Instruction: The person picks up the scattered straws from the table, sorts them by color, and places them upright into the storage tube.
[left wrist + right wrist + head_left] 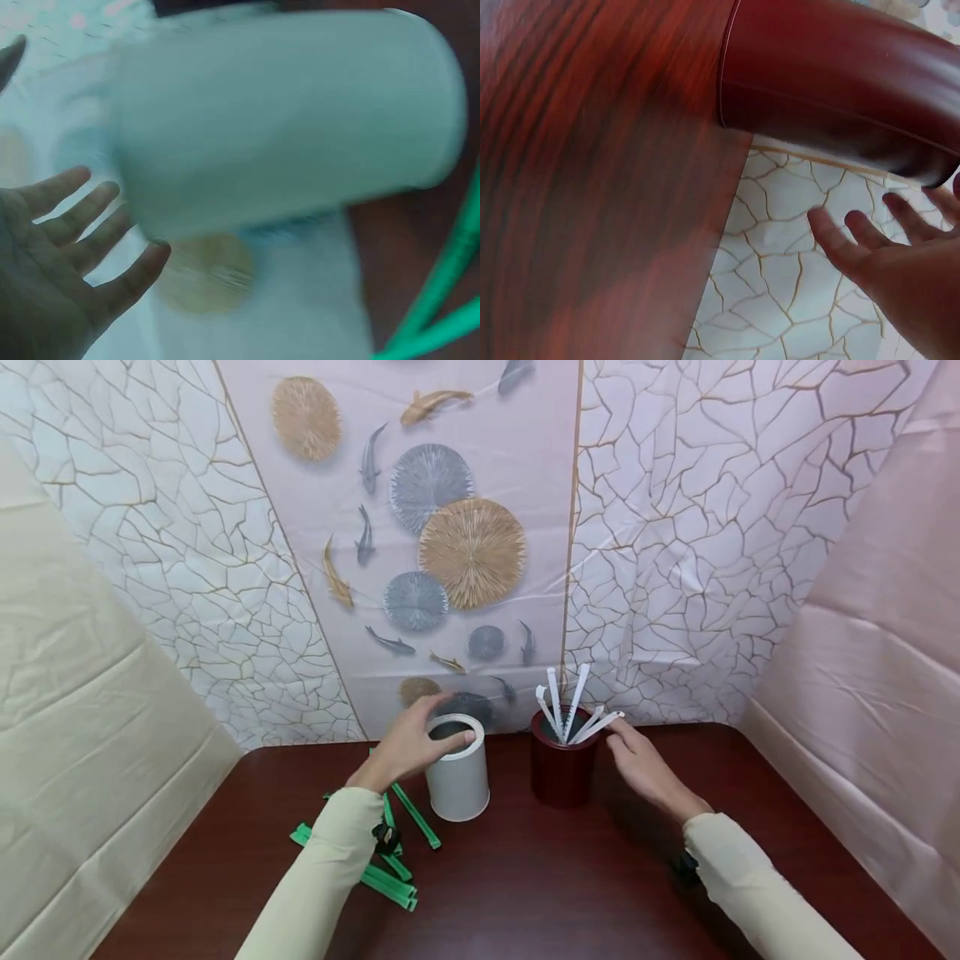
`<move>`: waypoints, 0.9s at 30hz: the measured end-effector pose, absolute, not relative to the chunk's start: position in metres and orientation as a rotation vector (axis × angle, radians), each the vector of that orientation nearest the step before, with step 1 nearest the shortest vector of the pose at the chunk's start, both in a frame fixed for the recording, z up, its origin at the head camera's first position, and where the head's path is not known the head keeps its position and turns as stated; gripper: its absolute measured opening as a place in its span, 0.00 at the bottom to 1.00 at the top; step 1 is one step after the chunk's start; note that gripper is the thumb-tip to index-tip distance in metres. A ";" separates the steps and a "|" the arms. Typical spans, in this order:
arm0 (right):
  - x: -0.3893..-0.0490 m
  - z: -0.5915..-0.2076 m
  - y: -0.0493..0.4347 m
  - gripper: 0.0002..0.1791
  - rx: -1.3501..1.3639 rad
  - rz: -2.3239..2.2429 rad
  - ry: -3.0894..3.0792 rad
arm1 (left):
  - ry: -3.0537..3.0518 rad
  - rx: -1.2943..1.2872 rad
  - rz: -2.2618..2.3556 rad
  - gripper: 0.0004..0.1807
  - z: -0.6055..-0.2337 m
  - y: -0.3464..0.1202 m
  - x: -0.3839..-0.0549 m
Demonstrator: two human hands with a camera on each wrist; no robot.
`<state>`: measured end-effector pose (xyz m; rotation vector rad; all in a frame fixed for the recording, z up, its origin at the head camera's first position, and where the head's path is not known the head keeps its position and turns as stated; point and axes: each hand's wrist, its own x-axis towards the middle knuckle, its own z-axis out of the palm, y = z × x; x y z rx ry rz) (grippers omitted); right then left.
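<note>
A white cylindrical cup (459,785) stands upright on the table at the centre. My left hand (412,739) is at its top, fingers beyond the rim and thumb over the near side. Seen from the left wrist, the fingers (97,232) are spread and fairly straight beside the cup's rim end. To the right stands a dark red cup (562,777) with several white strips (576,702) sticking up out of it. My right hand (637,760) is by that cup's right side near the rim. Its fingers (836,236) are extended and spread in the right wrist view.
Several green strips (390,887) lie loosely on the table left of the white cup, partly hidden under the left forearm. The dark brown table (525,893) ends at a patterned backdrop (660,568) behind the cups. Pale cloth (82,718) hangs along both sides.
</note>
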<state>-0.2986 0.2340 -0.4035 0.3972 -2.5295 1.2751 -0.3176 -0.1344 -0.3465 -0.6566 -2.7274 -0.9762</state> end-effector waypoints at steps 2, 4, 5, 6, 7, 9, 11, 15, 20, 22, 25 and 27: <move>-0.292 -0.410 0.224 0.29 0.281 1.276 -2.432 | -2.764 -0.593 -1.005 0.51 -0.363 -0.142 -0.318; -0.281 -0.418 0.210 0.28 0.200 1.277 -2.250 | -2.788 -0.546 -1.028 0.51 -0.377 -0.148 -0.318; -0.274 -0.422 0.201 0.27 0.200 1.266 -2.130 | -2.786 -0.530 -1.044 0.51 -0.383 -0.150 -0.318; -0.268 -0.425 0.193 0.26 0.230 1.250 -2.016 | -2.782 -0.524 -1.057 0.50 -0.388 -0.152 -0.317; -0.263 -0.426 0.184 0.24 0.279 1.224 -1.914 | -2.772 -0.533 -1.060 0.50 -0.391 -0.154 -0.317; -0.255 -0.424 0.168 0.23 0.447 1.148 -1.771 | -2.754 -0.559 -1.059 0.48 -0.395 -0.156 -0.317; -0.253 -0.414 0.152 0.21 0.630 1.076 -1.741 | -2.740 -0.589 -1.061 0.47 -0.396 -0.158 -0.318; -0.266 -0.395 0.114 0.20 0.874 1.106 -2.011 | -2.745 -0.618 -1.048 0.43 -0.397 -0.164 -0.320; -0.299 -0.390 0.067 0.42 0.821 1.210 -2.530 | -2.726 -0.642 -1.134 0.36 -0.402 -0.170 -0.320; -0.310 -0.394 0.056 0.50 0.776 1.235 -2.643 | -2.712 -0.666 -1.203 0.33 -0.403 -0.171 -0.320; -0.321 -0.397 0.049 0.53 0.749 1.258 -2.694 | -2.690 -0.716 -1.307 0.31 -0.402 -0.172 -0.322; -0.325 -0.397 0.049 0.53 0.742 1.249 -2.697 | -2.674 -0.761 -1.352 0.31 -0.398 -0.174 -0.324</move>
